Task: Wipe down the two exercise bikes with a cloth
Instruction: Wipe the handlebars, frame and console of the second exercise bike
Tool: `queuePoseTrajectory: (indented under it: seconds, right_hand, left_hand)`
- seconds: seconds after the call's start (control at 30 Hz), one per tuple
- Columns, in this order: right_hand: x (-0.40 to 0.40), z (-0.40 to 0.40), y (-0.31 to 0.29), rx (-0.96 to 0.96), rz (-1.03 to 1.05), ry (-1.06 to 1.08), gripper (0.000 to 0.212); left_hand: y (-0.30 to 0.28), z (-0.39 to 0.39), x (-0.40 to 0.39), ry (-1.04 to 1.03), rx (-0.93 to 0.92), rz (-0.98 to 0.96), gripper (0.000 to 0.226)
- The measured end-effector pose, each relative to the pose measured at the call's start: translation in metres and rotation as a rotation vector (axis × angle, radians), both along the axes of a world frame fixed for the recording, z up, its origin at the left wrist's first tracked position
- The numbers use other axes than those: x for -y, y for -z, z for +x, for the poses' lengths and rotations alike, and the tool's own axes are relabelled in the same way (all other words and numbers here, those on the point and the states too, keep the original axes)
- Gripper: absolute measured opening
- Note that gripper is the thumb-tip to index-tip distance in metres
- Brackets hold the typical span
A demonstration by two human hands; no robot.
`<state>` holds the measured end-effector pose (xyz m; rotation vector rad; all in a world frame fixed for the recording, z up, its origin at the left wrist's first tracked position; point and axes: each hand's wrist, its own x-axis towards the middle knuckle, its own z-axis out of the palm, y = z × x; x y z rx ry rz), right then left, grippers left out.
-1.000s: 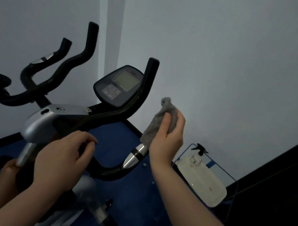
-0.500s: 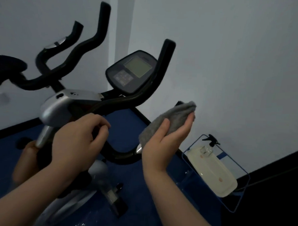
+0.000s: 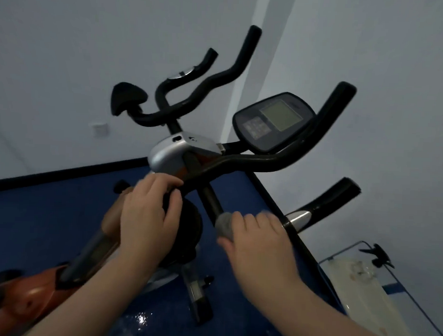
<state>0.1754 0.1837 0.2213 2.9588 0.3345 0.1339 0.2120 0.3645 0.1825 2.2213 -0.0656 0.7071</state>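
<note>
The near exercise bike [image 3: 175,153] has black handlebars, a silver head and a console [image 3: 272,122] with a grey screen. My left hand [image 3: 148,215] grips the lower part of the handlebar beside the stem. My right hand [image 3: 258,242] is wrapped round the right-hand bar, with the grey cloth [image 3: 224,225] bunched between palm and bar; only a small end of the cloth shows, blurred. Behind the first, a second bike's handlebars [image 3: 198,84] and black pad [image 3: 127,99] stand near the wall.
A white spray bottle [image 3: 366,293] with a black trigger lies in a blue wire holder at the lower right. The floor [image 3: 50,212] is blue with a black skirting along grey walls. The bike's orange frame [image 3: 22,299] runs to the lower left.
My right hand came down from beside the bar's upper end and now wraps the cloth round the lower bar. The view tilted down and shifted. The left hand kept its grip.
</note>
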Motion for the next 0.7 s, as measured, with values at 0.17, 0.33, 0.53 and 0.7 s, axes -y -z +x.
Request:
queuePoseTrajectory:
  seconds: [0.17, 0.33, 0.53, 0.7]
  right_hand:
    - [-0.032, 0.053, -0.006, -0.315, 0.055, 0.005, 0.044]
    - [-0.026, 0.053, 0.001, -0.338, 0.204, 0.044, 0.039]
    - [-0.026, 0.065, -0.005, -0.395, 0.415, 0.017, 0.034]
    - [-0.001, 0.067, -0.044, 0.065, 0.658, -0.268, 0.029]
  left_hand:
    - [0.006, 0.002, 0.006, -0.104, -0.104, -0.133, 0.013]
    - [0.007, 0.003, 0.004, -0.167, -0.124, -0.185, 0.011]
    - [0.011, -0.001, 0.003, -0.156, -0.165, -0.278, 0.017]
    - [0.014, 0.0, 0.0, -0.085, -0.138, -0.465, 0.017]
